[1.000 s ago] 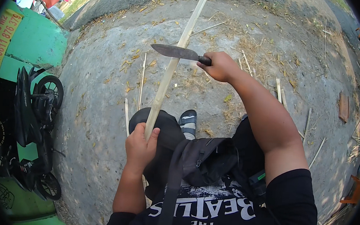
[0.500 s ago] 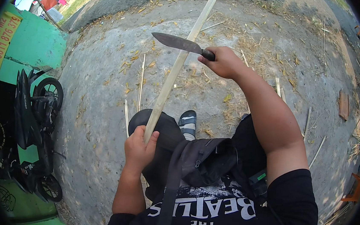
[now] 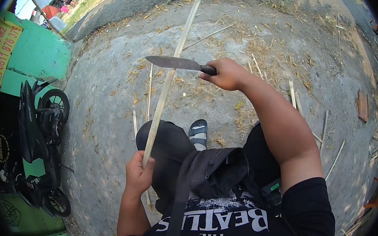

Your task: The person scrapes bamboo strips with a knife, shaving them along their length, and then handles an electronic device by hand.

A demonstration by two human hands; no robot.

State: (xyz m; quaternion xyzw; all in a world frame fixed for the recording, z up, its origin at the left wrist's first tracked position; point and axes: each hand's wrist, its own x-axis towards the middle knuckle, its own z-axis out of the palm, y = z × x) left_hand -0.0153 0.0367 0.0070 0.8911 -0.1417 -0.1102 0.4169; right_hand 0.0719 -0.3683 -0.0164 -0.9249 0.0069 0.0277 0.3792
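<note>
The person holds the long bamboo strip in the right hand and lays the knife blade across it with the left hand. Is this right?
Not quite: the hands are swapped. In the head view the left hand grips the lower end of the long bamboo strip, and the right hand holds the knife, whose blade lies across the strip.

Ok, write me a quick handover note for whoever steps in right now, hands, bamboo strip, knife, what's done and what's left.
Left hand: closed around the near end of the long bamboo strip, which points away over the knee.
Right hand: grip closed on the handle of the knife; its blade lies across the strip, roughly midway up.
Ground: loose slivers and shavings lie around, plus a few cut strips to the right.
Done: cannot tell how much of the strip is shaved.
Left: likely working the blade along the rest of the strip.
</note>
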